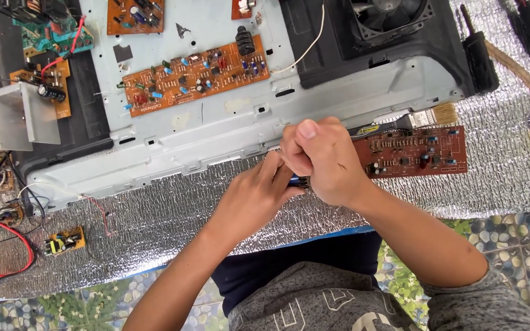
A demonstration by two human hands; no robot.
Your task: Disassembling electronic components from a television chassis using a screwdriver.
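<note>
Your right hand (pixel 326 160) is curled into a loose fist at the centre of the view, thumb up, its fingers pressed together around a small dark part (pixel 300 181) that shows only as a sliver at the hand's 7 o'clock edge; what the part is cannot be told. Your left hand (pixel 259 191) comes in from 7 o'clock and meets it, fingertips pinching the same dark part, the two hands touching. At 3 o'clock of your right hand, just beside it, lies a reddish-brown circuit board (pixel 415 151) on the silver foil mat (pixel 154 227), and a paintbrush (pixel 421 117) with pale bristles lies along the board's upper edge. At 12 o'clock of your hands sits a pale grey metal chassis (pixel 216 132), bearing an orange circuit board (pixel 196 75) at about 11 o'clock. Well apart at 9 o'clock, a small yellow board (pixel 64 240) rests near red and black wires (pixel 7 245).
</note>
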